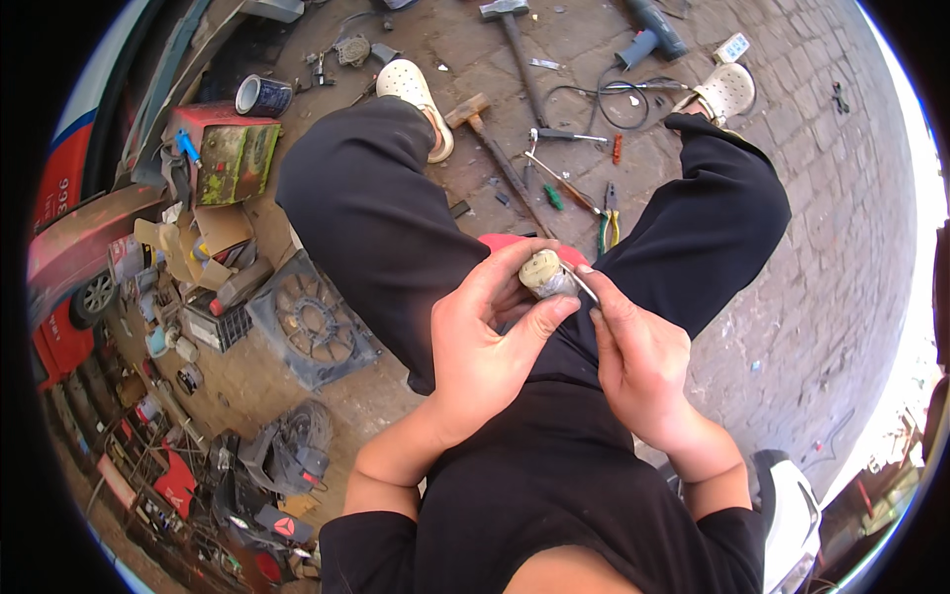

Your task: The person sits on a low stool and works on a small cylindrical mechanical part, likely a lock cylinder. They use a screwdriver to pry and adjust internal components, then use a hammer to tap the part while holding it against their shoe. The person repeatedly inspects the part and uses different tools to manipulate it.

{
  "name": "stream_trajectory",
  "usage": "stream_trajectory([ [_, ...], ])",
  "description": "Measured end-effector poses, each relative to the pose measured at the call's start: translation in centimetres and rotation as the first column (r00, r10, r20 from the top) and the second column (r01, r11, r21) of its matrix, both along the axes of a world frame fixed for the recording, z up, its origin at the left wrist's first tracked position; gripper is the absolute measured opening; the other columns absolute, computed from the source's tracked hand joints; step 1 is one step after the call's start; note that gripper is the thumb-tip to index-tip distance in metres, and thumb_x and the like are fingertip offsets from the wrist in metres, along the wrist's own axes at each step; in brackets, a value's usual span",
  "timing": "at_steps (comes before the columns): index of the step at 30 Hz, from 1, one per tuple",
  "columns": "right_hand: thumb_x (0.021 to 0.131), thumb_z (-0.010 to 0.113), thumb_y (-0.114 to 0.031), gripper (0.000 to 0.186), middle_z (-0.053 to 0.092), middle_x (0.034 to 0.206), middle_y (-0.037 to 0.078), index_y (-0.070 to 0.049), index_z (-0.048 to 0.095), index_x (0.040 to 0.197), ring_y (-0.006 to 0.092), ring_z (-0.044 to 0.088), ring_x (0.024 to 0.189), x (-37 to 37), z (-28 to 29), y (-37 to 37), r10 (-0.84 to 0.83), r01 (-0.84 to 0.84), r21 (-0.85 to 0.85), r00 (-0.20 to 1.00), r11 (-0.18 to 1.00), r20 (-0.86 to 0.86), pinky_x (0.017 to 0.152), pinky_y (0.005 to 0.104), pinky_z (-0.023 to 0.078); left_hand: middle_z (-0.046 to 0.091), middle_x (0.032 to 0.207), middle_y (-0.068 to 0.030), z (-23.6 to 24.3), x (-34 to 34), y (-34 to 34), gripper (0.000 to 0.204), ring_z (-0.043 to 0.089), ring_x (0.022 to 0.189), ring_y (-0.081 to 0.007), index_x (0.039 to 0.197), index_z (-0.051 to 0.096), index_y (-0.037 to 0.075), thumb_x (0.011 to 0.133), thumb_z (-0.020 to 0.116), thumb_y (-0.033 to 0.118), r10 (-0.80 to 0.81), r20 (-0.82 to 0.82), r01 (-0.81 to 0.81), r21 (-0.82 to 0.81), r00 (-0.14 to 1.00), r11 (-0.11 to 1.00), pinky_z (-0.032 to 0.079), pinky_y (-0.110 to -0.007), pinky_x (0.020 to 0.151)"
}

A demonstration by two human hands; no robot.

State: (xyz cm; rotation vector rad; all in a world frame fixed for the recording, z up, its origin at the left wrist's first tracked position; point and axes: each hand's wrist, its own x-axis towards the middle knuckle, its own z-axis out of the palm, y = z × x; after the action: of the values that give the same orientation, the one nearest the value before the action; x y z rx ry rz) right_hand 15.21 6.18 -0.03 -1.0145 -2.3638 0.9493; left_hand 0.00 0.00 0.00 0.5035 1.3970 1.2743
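Between my legs, my left hand (478,339) is closed round a small cylindrical part (544,272) with a cream end cap and a greyish metal side; it looks like a small electric motor. The cap faces up, with the thumb on the near side and the fingers wrapping the far side. My right hand (643,358) pinches a thin pale metal rod (584,285) between thumb and forefinger. The rod's end lies against the right side of the cylindrical part. Its lower end is hidden in the fingers. Something red (505,242) shows behind the hands.
Ahead on the paving lie a wooden-handled hammer (495,148), a sledgehammer (517,59), pliers (610,213), a green-handled screwdriver (552,196) and a corded power tool (648,38). At left are a red box (213,117), an open carton (226,230) and a fan-like frame (312,319).
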Motion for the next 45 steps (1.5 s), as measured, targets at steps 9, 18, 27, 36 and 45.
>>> stream_trajectory([
  [9,0.073,0.068,0.007,0.05,0.058,0.066,0.01,-0.001,0.06,0.122,0.0226,0.058,0.053,0.3,-0.5,1.2,0.039,-0.041,-0.022,0.995,0.999,-0.089,0.051,0.0319,0.047,0.064,0.105,-0.0132,0.0,-0.8,0.6,0.044,0.064,0.096,-0.0159,0.112,0.052,-0.005,0.076,0.077,-0.001,0.119,0.266,-0.107,-0.059,0.957,0.993,0.054,-0.029,0.086],
  [18,0.074,0.066,0.008,0.048,0.058,0.066,0.011,-0.001,0.061,0.121,0.0228,0.058,0.054,0.7,-0.4,1.8,0.075,-0.082,-0.081,0.994,0.993,-0.077,0.052,0.0319,0.047,0.066,0.105,-0.012,-0.1,-1.0,0.5,0.042,0.065,0.096,-0.0161,0.114,0.058,-0.007,0.076,0.076,-0.003,0.119,0.209,-0.119,-0.015,0.971,0.993,0.054,-0.028,0.084],
  [27,0.085,0.058,0.007,0.04,0.054,0.06,0.006,0.001,0.058,0.124,0.0121,0.052,0.048,1.3,-0.5,0.8,-0.038,-0.058,-0.462,0.98,0.885,-0.194,0.05,0.024,0.044,0.065,0.108,-0.0138,-0.4,-0.8,-0.1,0.046,0.064,0.098,-0.0187,0.12,0.057,-0.008,0.078,0.074,-0.002,0.037,0.064,-0.039,0.034,0.997,0.999,0.055,-0.031,0.085],
  [36,0.101,0.043,-0.01,0.035,0.045,0.061,-0.005,0.002,0.05,0.133,0.0016,0.039,0.049,1.4,-0.8,0.3,-0.294,-0.127,-0.897,0.917,0.424,-0.268,0.047,0.0181,0.033,0.067,0.1,-0.0111,-0.5,-0.9,0.3,0.044,0.066,0.092,-0.0154,0.113,0.064,-0.004,0.071,0.078,-0.003,-0.005,-0.516,0.071,0.109,0.857,0.992,0.055,-0.027,0.08],
  [45,0.1,0.041,-0.007,0.034,0.045,0.062,-0.005,0.002,0.052,0.131,0.0012,0.039,0.05,1.4,-0.5,0.7,-0.248,-0.084,-0.863,0.94,0.498,-0.234,0.048,0.0179,0.033,0.067,0.101,-0.0119,-0.8,-1.0,0.8,0.042,0.066,0.091,-0.0179,0.108,0.066,-0.001,0.068,0.078,-0.004,0.058,-0.595,0.069,0.189,0.802,0.98,0.053,-0.028,0.079],
])
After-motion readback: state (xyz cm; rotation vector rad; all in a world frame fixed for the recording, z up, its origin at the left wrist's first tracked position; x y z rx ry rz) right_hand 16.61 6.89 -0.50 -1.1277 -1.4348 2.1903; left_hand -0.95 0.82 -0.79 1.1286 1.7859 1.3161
